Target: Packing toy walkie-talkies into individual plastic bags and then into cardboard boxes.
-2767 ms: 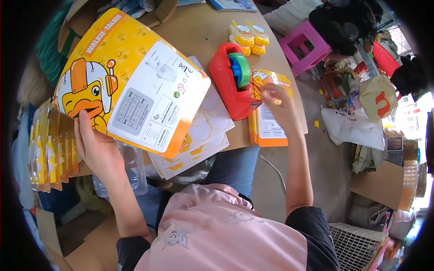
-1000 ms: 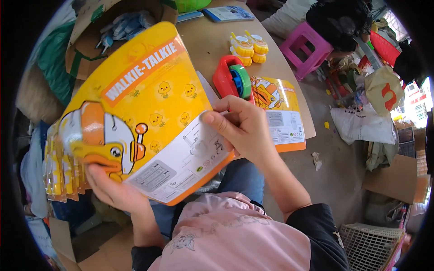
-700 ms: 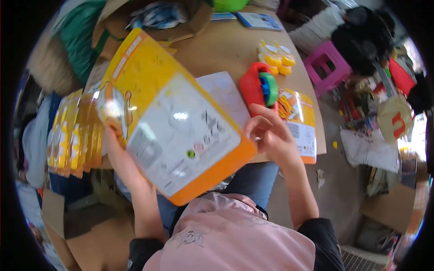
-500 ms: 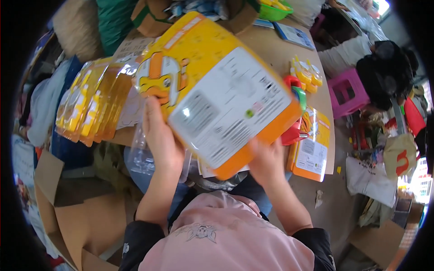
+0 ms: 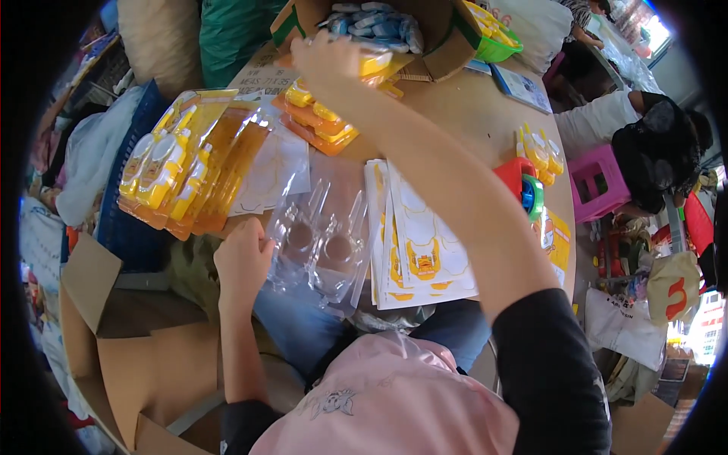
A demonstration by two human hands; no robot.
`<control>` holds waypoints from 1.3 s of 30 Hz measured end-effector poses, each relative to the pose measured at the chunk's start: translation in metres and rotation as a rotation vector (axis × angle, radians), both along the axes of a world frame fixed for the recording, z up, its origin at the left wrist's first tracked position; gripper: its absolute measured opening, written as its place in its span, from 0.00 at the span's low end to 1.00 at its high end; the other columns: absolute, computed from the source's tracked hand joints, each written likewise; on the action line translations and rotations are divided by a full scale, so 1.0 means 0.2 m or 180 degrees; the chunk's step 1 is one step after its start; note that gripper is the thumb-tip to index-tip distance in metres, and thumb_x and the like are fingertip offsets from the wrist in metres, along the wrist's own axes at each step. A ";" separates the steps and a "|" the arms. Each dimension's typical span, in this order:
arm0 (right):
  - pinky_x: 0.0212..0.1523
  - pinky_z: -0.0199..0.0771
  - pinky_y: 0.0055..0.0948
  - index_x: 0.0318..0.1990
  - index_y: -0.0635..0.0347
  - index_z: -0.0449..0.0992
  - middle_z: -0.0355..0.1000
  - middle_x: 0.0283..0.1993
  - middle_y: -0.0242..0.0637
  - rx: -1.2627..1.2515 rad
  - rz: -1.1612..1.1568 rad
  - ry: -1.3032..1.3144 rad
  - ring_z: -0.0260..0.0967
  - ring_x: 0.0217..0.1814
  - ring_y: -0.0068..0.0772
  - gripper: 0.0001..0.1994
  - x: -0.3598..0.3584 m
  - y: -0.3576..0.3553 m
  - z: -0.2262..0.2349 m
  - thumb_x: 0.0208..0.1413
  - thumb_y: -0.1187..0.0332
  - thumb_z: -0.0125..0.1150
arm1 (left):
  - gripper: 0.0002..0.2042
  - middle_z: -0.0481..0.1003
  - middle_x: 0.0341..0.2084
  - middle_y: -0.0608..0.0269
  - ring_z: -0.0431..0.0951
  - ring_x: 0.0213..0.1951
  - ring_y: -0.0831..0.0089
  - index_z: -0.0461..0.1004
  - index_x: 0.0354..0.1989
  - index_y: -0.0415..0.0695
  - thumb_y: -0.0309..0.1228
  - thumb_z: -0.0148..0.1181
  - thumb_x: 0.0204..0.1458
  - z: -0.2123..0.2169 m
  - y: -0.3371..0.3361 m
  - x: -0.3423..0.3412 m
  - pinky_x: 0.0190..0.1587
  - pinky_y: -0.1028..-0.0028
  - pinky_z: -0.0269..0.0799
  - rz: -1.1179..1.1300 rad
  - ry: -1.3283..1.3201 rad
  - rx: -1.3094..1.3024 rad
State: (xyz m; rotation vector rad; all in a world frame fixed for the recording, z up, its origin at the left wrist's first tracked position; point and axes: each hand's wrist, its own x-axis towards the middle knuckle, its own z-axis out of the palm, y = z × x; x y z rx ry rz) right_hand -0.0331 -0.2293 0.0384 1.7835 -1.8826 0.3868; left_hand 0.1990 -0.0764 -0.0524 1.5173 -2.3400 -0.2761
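My left hand is closed in a fist beside the left edge of a clear moulded plastic blister. Whether its fingers pinch that edge is hidden. The blister lies over the table's near edge, with two round hollows in it. Stretched far forward, my right hand is over a pile of yellow-and-orange blister packs, in front of the carton. Motion blurs its fingers, so I cannot make out a grip. Under my right forearm lie printed white paper sheets with yellow cartoon figures.
More yellow packs lean together at the left. An open carton holds blue-and-white wrapped pieces. At the right are a red-and-green object, yellow toy pieces, a yellow card and a pink stool.
The large yellow card has left my hands. My right hand has swung forward and left to the far pack pile. My left hand has dropped and closed, and the paper sheets now show.
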 end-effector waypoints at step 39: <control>0.46 0.59 0.35 0.52 0.51 0.71 0.66 0.51 0.32 0.0065 0.0509 -0.1920 0.62 0.47 0.32 0.18 -0.43 1.32 -0.16 0.51 0.67 0.57 | 0.27 0.61 0.56 0.61 0.66 0.55 0.66 0.41 0.66 0.57 0.43 0.42 0.61 0.10 0.30 -0.99 0.48 0.62 0.71 -0.0741 0.5215 0.3322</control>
